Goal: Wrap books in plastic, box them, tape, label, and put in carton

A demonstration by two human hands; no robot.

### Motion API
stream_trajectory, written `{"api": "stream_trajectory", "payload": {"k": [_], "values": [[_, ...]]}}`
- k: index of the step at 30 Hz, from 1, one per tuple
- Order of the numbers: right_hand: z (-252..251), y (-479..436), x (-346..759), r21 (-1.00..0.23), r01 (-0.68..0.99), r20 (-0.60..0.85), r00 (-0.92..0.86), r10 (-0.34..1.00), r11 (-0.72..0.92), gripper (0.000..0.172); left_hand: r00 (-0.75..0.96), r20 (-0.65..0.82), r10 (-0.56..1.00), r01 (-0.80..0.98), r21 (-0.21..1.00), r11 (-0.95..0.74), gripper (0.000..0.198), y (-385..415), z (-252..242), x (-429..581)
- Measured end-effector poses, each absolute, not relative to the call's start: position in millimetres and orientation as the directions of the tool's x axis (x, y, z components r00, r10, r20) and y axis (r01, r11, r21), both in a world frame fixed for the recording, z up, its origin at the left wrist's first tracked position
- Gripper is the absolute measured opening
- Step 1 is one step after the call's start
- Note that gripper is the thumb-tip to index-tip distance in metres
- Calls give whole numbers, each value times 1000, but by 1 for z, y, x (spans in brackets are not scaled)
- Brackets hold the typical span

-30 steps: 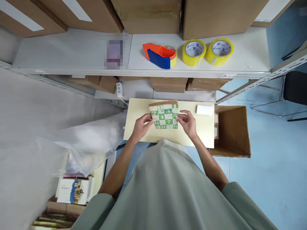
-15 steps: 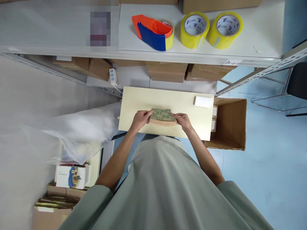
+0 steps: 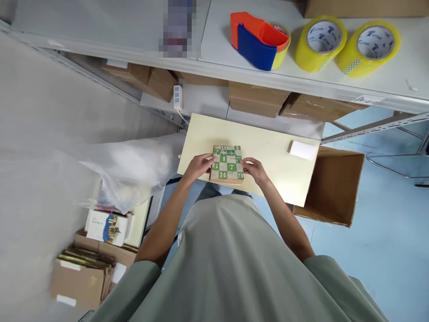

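Note:
A thick book (image 3: 228, 166) with a green-and-white checkered cover and large numerals sits over the near edge of the small cream table (image 3: 268, 161). Its cover faces up at me, and the page edges show along the near side. My left hand (image 3: 200, 166) grips the book's left side, thumb on the cover and the other fingers partly hidden beneath. At the right side, my right hand (image 3: 254, 169) pinches the edge with bent fingers. Whether the book touches the tabletop I cannot tell.
A white box (image 3: 302, 150) lies on the table's right end, beside an open carton (image 3: 338, 190) on the floor. Above, the shelf (image 3: 214, 44) bears a tape dispenser (image 3: 259, 42) and yellow tape rolls (image 3: 320, 44). Left are a plastic bag (image 3: 140, 161) and folded cardboard (image 3: 78, 277).
The book has tilted so its cover faces me more fully, with both hands still at its sides. My view has turned, shifting the shelf and table to the right.

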State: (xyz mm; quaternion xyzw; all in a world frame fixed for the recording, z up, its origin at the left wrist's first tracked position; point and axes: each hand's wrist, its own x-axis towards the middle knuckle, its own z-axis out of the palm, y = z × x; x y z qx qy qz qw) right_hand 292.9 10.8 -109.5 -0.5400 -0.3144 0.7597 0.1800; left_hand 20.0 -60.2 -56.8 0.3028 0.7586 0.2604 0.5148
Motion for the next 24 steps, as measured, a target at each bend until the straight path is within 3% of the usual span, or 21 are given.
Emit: {"api": "stream_trajectory", "payload": {"k": [4,8,14,19,24], "values": [[-121,-1,259,-695,53,-687,-339,642,-717,64,-285,-577,765,267,719,642,85,-64,-82,-15],[-132,-8,212,-745,64,-652,-283,704,-664,66,-282,-547,788,411,673,615,73,-64,-104,-59],[-153,-4,126,-776,120,-630,-201,750,-619,42,-262,-559,787,489,626,607,55,-49,-127,-125],[-177,9,69,-729,351,-636,-30,771,-588,23,-243,-587,772,462,630,624,57,-22,-146,-158],[-191,19,46,-687,503,-584,48,811,-524,19,-133,-626,769,476,640,603,66,-4,-160,-168]]}}
